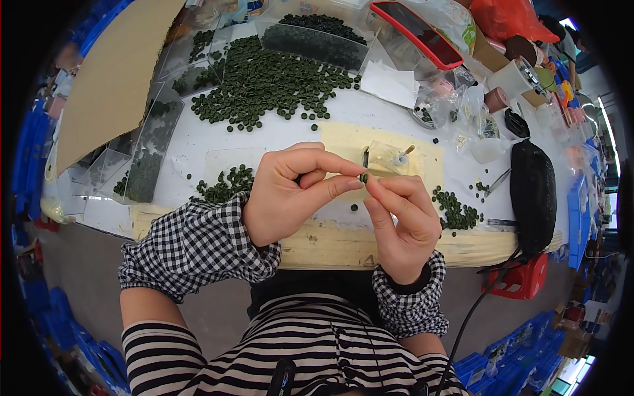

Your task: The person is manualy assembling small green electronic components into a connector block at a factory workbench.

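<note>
A small dark green ring (363, 177) is pinched between the fingertips of both hands above the table's (198, 142) front edge. The left hand (290, 195) is closed on it with thumb and forefinger pressed together; the right hand (403, 221) meets it from the other side, its fingertips likewise closed on the ring. Checked cuffs are worn over both wrists. A large heap of green rings (264, 82) is spread on the white table behind the hands, and smaller heaps are seen just left (228, 185) and right (456, 211) of them. A yellow mat (343, 142) with a small fixture (386, 158) lies directly behind the fingertips. A black pouch (533, 195) rests at the right.
</note>
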